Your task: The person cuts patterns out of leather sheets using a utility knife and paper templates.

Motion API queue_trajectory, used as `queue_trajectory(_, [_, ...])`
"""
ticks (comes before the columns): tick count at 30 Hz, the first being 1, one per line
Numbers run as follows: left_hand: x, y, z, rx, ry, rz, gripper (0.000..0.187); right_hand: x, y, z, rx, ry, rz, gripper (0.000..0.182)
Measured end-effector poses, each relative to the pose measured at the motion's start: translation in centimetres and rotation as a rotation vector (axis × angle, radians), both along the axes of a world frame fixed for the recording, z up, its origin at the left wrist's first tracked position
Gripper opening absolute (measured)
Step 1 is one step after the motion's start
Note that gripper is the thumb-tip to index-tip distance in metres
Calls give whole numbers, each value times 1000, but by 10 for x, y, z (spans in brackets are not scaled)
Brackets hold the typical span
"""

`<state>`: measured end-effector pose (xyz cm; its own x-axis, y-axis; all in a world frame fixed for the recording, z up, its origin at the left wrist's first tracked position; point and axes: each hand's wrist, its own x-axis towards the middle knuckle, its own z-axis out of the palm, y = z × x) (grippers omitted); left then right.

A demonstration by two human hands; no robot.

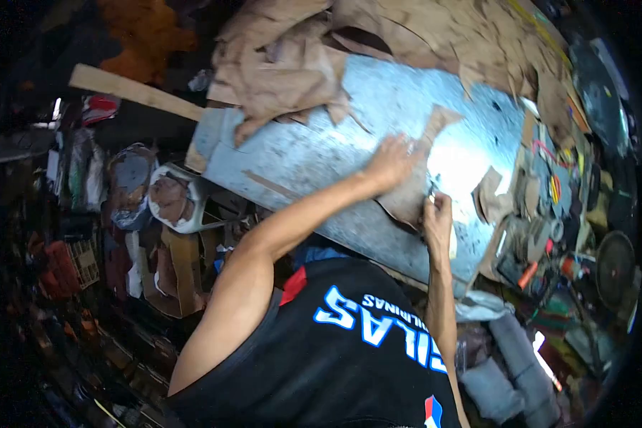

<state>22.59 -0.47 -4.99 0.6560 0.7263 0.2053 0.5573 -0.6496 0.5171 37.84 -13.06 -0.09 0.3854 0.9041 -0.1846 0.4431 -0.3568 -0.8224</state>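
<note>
A brown piece of leather (406,196) lies on a grey metal sheet (278,167), its narrow end reaching away from me. My left hand (394,164) rests flat on the left part of this leather, fingers stretched out and slightly blurred. At the leather's right edge, my right hand (437,215) is closed around a small thin tool (433,188) with a dark tip pointing away from me. Its exact kind is too small to make out. A curled leather scrap (488,196) lies to the right of my right hand, and a narrow strip (269,183) lies to the left.
Several leather pieces (285,78) are heaped along the far side of the sheet. A wooden plank (135,91) juts out at the left. Tape rolls and tools (542,235) crowd the right side. A white container (175,198) and a cardboard box (180,274) stand at left.
</note>
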Motion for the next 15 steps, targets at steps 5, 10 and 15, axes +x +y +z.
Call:
queue_trajectory(5, [-15, -37, -7, -30, -143, -71, 44, -23, 12, 20, -153, 434, -257, 23])
queue_trajectory(10, [-26, -35, 8, -227, -405, -45, 43, -43, 18, 35, -270, 757, -255, 15])
queue_trajectory(15, [-43, -37, 14, -421, -728, -47, 49, -65, 6, 39, -110, 674, -182, 13])
